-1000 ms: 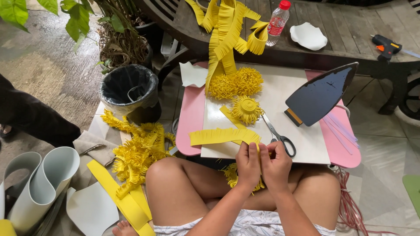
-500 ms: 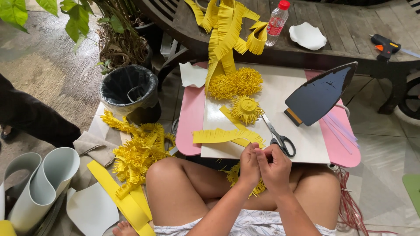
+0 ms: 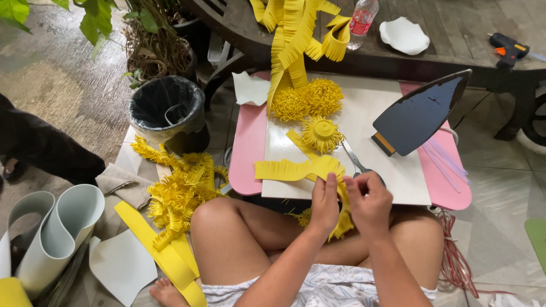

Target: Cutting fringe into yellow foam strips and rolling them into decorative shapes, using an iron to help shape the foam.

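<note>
A fringed yellow foam strip point(image 3: 296, 169) runs from the white board point(image 3: 364, 170) down over its near edge into the person's lap, where both hands meet on it; the left hand point(image 3: 324, 206) has its fingers curled and pinched on the strip's rolled end, and the right hand point(image 3: 371, 203) is closed against the same end from the other side, thumb and fingertips pressed together on the foam; a tuft of yellow fringe point(image 3: 343, 224) hangs below the two hands, between the bare knees. Just beyond the right hand lie scissors point(image 3: 354, 160), blades pointing away along the board; near their tips sits a finished rolled fringe flower point(image 3: 322, 134), and further back two fuller yellow pompom flowers point(image 3: 307, 100) touch each other. The white board rests on a pink table point(image 3: 248, 148); at its right part a clothes iron point(image 3: 420, 113) stands tilted, dark soleplate upward. Long fringed yellow strips point(image 3: 293, 34) hang down from a wooden bench point(image 3: 455, 54) behind, which also carries a plastic bottle point(image 3: 360, 17), a white dish point(image 3: 404, 35) and a glue gun point(image 3: 508, 46). On the floor to the left lie a heap of cut yellow fringe point(image 3: 179, 190), a flat yellow foam band point(image 3: 159, 250), rolled white foam sheets point(image 3: 54, 230) and a black-lined bin point(image 3: 166, 111).
</note>
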